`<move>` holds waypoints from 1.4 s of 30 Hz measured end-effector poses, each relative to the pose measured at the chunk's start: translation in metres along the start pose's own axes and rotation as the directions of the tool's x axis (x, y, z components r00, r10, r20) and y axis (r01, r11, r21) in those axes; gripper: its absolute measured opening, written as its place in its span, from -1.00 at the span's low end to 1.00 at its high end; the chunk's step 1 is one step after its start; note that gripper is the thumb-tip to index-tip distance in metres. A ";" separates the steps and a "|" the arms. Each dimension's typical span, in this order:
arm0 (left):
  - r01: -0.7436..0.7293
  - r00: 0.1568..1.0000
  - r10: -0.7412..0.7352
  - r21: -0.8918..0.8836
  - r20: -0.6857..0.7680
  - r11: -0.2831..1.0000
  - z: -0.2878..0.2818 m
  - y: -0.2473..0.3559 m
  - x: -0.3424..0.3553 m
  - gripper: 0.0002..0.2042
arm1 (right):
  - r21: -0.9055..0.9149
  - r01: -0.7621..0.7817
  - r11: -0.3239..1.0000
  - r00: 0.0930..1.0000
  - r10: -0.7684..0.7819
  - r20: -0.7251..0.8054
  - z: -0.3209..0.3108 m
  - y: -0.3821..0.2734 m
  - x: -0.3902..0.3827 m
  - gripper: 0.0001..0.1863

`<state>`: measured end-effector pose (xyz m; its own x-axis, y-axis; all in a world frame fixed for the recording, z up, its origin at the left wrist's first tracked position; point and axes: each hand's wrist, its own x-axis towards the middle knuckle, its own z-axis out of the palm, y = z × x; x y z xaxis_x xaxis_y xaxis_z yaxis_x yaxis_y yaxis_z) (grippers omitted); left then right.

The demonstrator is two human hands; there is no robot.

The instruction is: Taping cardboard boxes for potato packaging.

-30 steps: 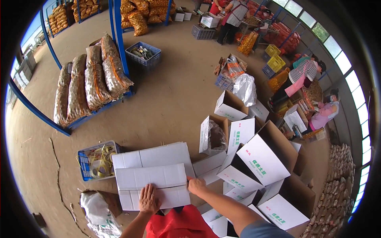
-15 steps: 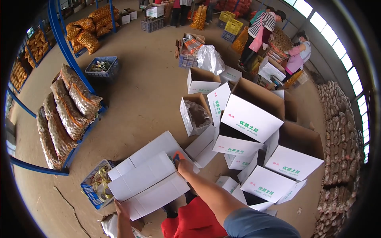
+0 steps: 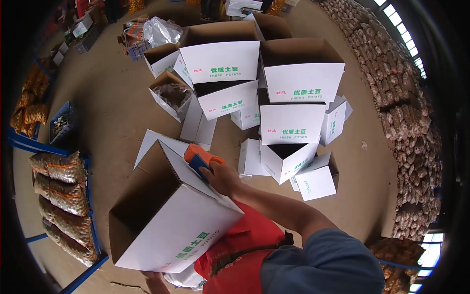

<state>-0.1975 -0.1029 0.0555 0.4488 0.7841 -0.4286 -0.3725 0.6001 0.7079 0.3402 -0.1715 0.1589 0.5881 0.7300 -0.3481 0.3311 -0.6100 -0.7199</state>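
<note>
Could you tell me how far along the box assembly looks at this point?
Done: a pile of assembled white boxes lies open on the floor ahead. In hand: the right hand grips an orange and blue tape dispenser at the edge of a large open box, tipped on its side; the left hand shows only at its lower edge. Left: how many more remain cannot be told.

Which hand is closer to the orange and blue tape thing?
Right. The right hand grips the tape dispenser on the big white box. The left hand is far below, under the box's bottom edge.
</note>
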 end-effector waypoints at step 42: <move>-0.025 0.714 -0.517 0.754 0.473 0.656 0.425 0.061 -0.043 0.28 | 0.434 0.028 0.901 0.924 0.143 -0.356 -0.233 0.197 -0.148 -0.59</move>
<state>0.1060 -0.1667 0.3560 0.8970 0.1748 -0.4061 0.3571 0.2549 0.8986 0.4904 -0.4721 0.2086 0.8529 0.4776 -0.2108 -0.0056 -0.3953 -0.9185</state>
